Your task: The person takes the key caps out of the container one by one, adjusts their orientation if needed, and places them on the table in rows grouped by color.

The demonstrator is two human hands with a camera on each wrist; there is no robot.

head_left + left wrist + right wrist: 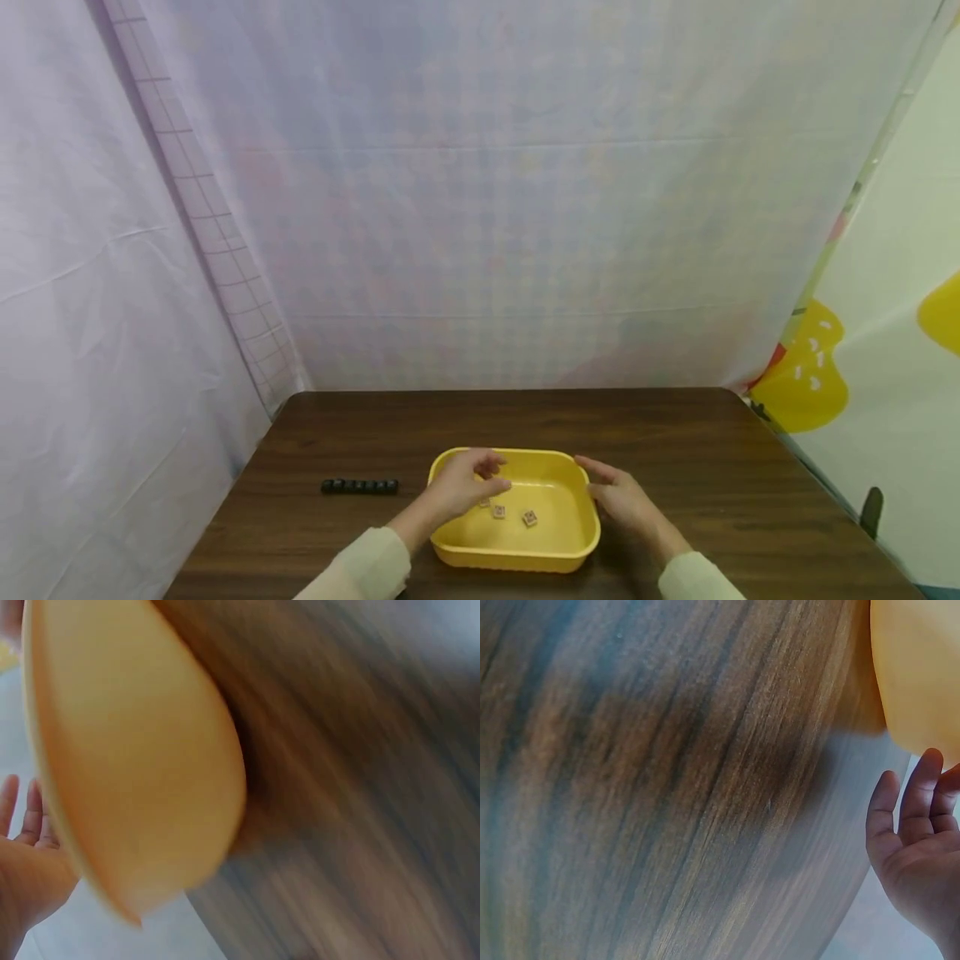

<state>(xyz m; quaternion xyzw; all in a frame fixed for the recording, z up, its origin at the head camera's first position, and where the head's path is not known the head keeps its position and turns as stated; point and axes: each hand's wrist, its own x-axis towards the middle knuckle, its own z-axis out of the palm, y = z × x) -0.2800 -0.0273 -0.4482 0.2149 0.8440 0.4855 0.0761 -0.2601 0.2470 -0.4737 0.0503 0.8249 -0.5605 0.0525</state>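
Observation:
A yellow plastic tub [517,560] stands on the table, with several small beige cubes [530,518] with dark markings lying in it. Over the tub's left side is my left hand [459,483], its fingers loosely bent and nothing visible between them. My right hand [624,497] is at the right rim, fingers fairly straight and against or very near the tub's side. In the right wrist view, the right hand's [922,840] fingers reach up beside the tub's outer wall [922,675]. The left wrist view is blurred by motion; the tub's wall [142,750] partly hides the left hand [34,877].
A row of small black blocks [360,487] lies left of the tub on the dark wooden table [675,433]. Behind the table hangs a pale curtain [495,250]. A patterned sheet with yellow shapes [802,375] hangs at the right.

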